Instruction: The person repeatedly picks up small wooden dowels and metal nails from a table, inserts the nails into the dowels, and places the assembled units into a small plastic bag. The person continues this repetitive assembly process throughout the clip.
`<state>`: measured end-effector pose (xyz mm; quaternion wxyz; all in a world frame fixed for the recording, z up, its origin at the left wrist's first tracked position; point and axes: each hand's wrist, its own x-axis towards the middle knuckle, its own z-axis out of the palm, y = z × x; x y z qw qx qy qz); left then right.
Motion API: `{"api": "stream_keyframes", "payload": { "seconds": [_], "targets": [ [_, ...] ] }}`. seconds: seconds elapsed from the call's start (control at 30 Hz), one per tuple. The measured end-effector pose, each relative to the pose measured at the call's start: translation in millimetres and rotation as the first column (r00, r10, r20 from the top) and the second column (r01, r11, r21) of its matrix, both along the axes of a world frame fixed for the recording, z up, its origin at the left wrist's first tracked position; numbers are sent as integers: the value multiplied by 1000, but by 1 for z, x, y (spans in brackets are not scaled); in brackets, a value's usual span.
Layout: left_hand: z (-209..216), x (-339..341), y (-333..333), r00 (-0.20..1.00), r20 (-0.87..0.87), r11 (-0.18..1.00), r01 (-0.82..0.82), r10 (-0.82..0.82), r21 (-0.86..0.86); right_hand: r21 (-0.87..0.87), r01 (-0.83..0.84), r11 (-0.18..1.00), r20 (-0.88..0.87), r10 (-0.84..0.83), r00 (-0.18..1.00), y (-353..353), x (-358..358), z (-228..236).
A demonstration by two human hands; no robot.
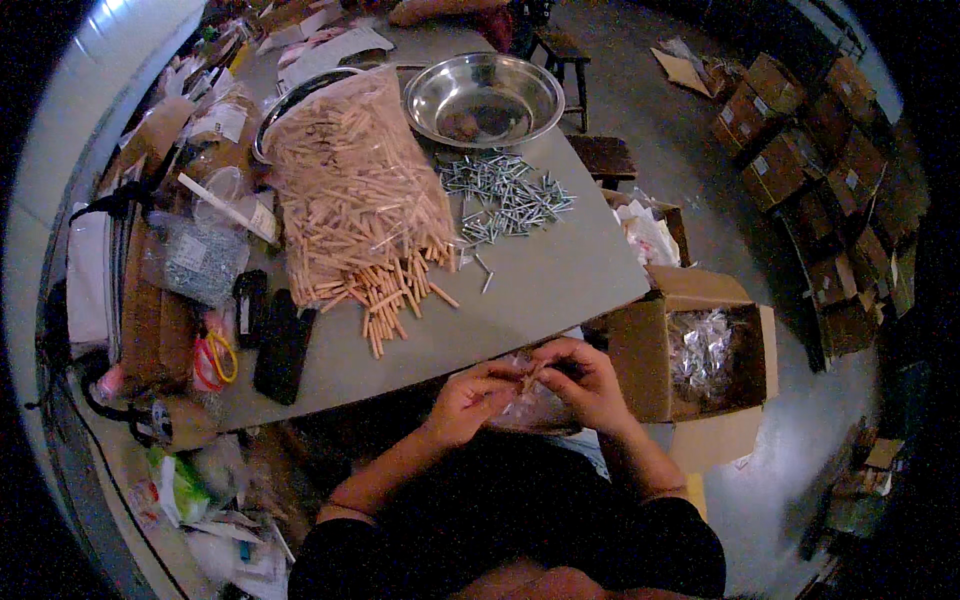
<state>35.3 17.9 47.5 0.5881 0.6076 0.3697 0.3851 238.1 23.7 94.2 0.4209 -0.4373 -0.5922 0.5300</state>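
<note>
Just off the table's front edge, my left hand point(467, 402) and my right hand point(584, 384) meet with bent fingers. Both pinch a small clear plastic bag point(521, 366); its contents are too small to make out. More clear plastic point(530, 410) lies beneath them, partly hidden by the fingers. On the table ahead, wooden dowels point(388, 305) spill from the mouth of a large clear bag of dowels point(350, 180). To their right is a loose heap of silvery metal pins or screws point(510, 195), with a single one point(485, 273) lying nearer me.
A steel basin point(485, 100) stands behind the metal heap. Right of my hands, an open cardboard box point(640, 360) holds small clear packets point(703, 350). At the table's left lie a bag of small metal parts point(203, 262) and a black case point(285, 345). Cartons point(780, 165) are stacked far right.
</note>
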Motion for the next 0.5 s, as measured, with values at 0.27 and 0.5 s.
{"api": "stream_keyframes", "payload": {
  "seconds": [0.27, 0.5],
  "targets": [
    [1, 21, 3, 986, -138, 985, 71, -93, -159, 264, -96, 960, 156, 56, 986, 10, 2, 12],
    [7, 26, 20, 924, -375, 984, 133, -80, 116, 418, -364, 832, 545, 91, 833, 36, 2, 19]
  ]
}}
